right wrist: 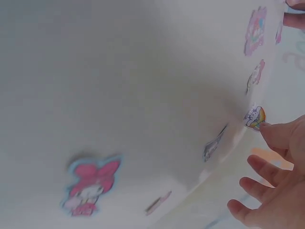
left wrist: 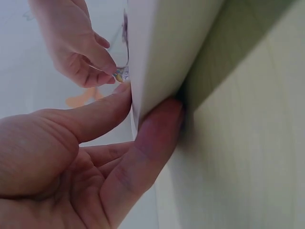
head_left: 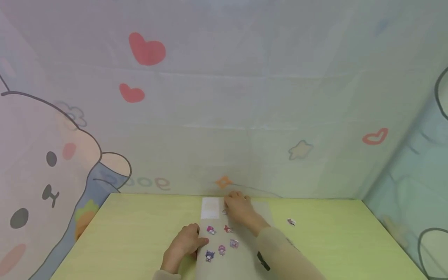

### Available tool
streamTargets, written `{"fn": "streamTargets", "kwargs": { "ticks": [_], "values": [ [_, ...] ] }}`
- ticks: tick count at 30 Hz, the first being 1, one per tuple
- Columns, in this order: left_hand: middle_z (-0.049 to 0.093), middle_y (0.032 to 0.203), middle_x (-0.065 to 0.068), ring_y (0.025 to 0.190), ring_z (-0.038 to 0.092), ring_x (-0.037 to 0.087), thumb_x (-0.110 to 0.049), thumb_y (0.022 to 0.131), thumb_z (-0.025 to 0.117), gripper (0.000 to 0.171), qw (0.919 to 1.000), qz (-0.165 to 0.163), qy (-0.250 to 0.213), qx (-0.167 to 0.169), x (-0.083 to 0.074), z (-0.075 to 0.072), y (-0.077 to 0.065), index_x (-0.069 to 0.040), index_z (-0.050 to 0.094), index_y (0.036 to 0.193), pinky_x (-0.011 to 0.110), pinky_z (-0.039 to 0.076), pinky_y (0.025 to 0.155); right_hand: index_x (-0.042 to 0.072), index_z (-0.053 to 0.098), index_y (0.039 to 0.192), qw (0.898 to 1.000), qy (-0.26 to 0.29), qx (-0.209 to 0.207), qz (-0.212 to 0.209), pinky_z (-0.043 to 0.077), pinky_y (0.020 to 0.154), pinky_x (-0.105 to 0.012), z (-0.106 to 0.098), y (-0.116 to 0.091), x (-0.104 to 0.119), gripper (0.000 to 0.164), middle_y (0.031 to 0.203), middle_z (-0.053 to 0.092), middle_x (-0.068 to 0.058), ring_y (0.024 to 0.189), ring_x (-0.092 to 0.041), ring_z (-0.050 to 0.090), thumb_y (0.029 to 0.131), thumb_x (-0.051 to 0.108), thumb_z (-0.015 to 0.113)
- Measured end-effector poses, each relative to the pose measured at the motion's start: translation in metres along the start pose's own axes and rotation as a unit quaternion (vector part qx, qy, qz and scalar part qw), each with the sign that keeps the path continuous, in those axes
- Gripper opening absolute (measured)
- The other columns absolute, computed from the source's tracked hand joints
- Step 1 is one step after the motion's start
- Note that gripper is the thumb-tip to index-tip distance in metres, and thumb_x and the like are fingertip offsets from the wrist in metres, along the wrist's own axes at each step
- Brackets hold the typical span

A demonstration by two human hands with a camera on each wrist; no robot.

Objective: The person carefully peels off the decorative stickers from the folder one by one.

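A pale board-like thing [head_left: 224, 268] bears several cartoon stickers on its face. At its left edge, my left hand [head_left: 187, 239] grips it, thumb on the stickered face and a finger behind, as the left wrist view shows. My right hand [head_left: 239, 208] is at the far end of that face. Between thumb and forefinger it pinches a small rainbow sticker [right wrist: 256, 117], held right at the pale surface; the other fingers are spread. Nearby on the face are a pink-hooded sticker [right wrist: 90, 188] and a purple one [head_left: 234, 244].
A white paper square [head_left: 210, 208] lies at the far left corner of the pale thing. One loose sticker [head_left: 291, 222] is on the yellow-green table [head_left: 343, 241] to the right. A dark strip [head_left: 263, 261] shows beside the right sleeve. Behind hangs a printed cloth [head_left: 224, 116].
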State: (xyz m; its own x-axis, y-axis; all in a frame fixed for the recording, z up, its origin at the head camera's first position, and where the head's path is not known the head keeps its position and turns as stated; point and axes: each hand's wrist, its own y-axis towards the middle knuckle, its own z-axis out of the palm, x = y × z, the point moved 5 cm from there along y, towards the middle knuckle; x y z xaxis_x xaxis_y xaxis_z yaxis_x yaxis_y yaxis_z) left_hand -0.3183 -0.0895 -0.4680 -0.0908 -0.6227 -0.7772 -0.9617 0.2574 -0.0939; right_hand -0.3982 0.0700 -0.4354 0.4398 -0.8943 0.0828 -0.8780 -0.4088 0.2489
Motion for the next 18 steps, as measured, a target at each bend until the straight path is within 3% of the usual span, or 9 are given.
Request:
{"fn": "streamTargets", "kwargs": {
  "ticks": [8,18],
  "values": [
    [0.057,0.062,0.008,0.045,0.056,0.02,-0.016,0.08,0.063,0.025,0.9999,0.002,-0.01,0.008,-0.002,0.0,-0.001,0.005,0.052,0.088,0.032,0.047,0.045,0.018,0.054,0.078,0.999,-0.017,-0.008,-0.036,0.039,0.079,-0.048,-0.014,-0.013,0.0,0.007,0.098,0.053,-0.003,0.097,-0.024,0.047,0.08,0.016,0.061],
    [0.058,0.062,0.008,0.046,0.057,0.019,-0.017,0.08,0.063,0.029,0.9998,0.004,-0.017,0.014,0.001,0.0,-0.002,0.006,0.051,0.091,0.031,0.047,0.048,0.017,0.056,0.077,0.997,-0.01,-0.032,-0.074,0.039,0.076,-0.046,-0.03,-0.043,-0.006,0.008,0.095,0.053,-0.002,0.093,-0.022,0.048,0.079,0.015,0.062]
  ]
}}
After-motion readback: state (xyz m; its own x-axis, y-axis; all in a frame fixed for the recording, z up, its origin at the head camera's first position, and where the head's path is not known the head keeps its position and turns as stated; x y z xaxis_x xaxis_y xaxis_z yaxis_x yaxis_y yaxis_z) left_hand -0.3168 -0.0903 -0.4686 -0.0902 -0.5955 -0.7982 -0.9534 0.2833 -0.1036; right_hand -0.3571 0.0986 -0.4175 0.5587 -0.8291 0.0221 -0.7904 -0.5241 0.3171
